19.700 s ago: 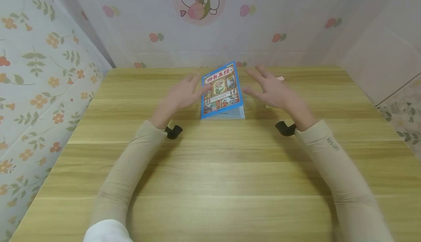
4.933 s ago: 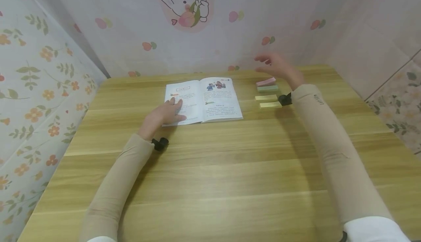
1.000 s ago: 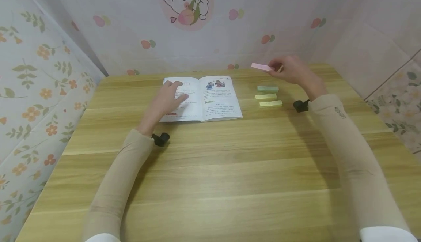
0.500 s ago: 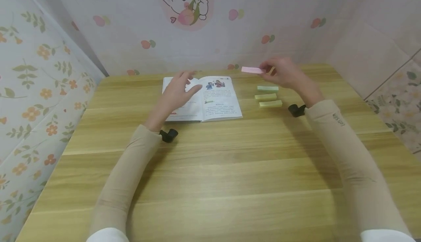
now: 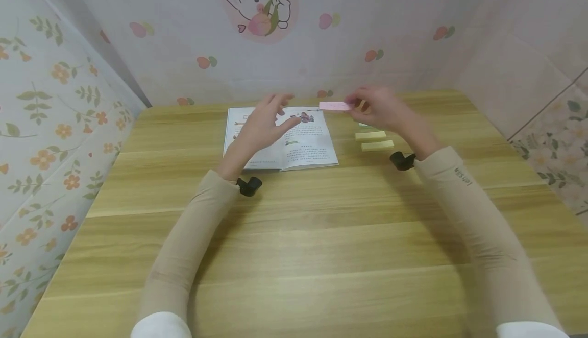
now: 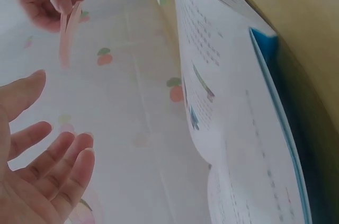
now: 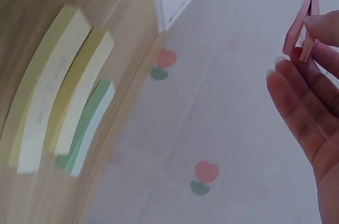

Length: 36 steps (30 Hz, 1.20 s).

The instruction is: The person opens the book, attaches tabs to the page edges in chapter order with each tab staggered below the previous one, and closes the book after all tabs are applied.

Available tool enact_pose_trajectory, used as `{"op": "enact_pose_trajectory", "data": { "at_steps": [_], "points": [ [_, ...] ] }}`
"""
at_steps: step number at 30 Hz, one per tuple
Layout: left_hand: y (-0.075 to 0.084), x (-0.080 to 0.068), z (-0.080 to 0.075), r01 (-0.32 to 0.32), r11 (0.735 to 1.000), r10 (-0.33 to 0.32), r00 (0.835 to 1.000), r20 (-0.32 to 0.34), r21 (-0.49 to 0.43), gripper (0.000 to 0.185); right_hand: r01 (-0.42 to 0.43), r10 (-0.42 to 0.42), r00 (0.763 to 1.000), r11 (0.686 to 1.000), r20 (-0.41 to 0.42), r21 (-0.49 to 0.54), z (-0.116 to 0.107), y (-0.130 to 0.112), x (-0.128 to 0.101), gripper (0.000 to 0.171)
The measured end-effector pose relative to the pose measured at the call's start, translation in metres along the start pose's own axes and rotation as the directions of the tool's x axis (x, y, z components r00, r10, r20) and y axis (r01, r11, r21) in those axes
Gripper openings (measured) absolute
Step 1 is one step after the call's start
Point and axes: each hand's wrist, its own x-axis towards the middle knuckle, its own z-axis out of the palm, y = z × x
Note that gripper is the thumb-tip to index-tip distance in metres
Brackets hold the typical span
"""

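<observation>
An open picture book (image 5: 303, 146) lies on the wooden table (image 5: 294, 236) near its far edge. My left hand (image 5: 286, 110) hovers over the book's middle with its fingers spread and holds nothing; the left wrist view shows those fingers (image 6: 50, 163) relaxed beside the pages (image 6: 233, 128). My right hand (image 5: 357, 104) pinches a pink sticky-note pad (image 5: 334, 105) in the air above the book's upper right corner. In the right wrist view the pink pad (image 7: 301, 25) sits between thumb and fingers (image 7: 304, 110), its sheets parting slightly.
Two yellow note pads (image 5: 370, 135) (image 5: 376, 145) lie right of the book, with a green pad (image 7: 87, 128) beyond them, mostly hidden by my right hand in the head view. Papered walls close in behind and on both sides. The table's near half is bare wood.
My right hand has carried the pink pad leftward from above the other pads to the book's corner. My left hand has lifted off the left page and shifted right.
</observation>
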Motion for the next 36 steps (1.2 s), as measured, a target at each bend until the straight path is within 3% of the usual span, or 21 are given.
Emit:
{"op": "enact_pose_trajectory", "data": {
  "at_steps": [10, 16, 27, 36],
  "points": [
    [0.009, 0.006, 0.011, -0.05, 0.998, 0.051, 0.998, 0.04, -0.029, 0.064, 0.066, -0.066, 0.998, 0.995, 0.002, 0.07, 0.009, -0.016, 0.007, 0.019],
    [0.013, 0.007, 0.014, -0.09, 0.995, 0.092, 0.995, 0.032, -0.053, 0.059, 0.093, -0.092, 0.996, 0.992, -0.018, 0.09, 0.012, -0.026, 0.008, 0.019],
    [0.015, 0.008, 0.022, -0.144, 0.987, 0.139, 0.988, -0.074, -0.071, 0.042, 0.132, -0.126, 0.99, 0.985, -0.061, 0.112, 0.017, -0.033, 0.008, 0.021],
    [0.016, 0.006, 0.023, -0.16, 0.982, 0.145, 0.978, -0.147, -0.096, 0.029, 0.112, -0.105, 0.993, 0.984, -0.06, 0.142, 0.02, -0.035, 0.007, 0.023]
  ]
}}
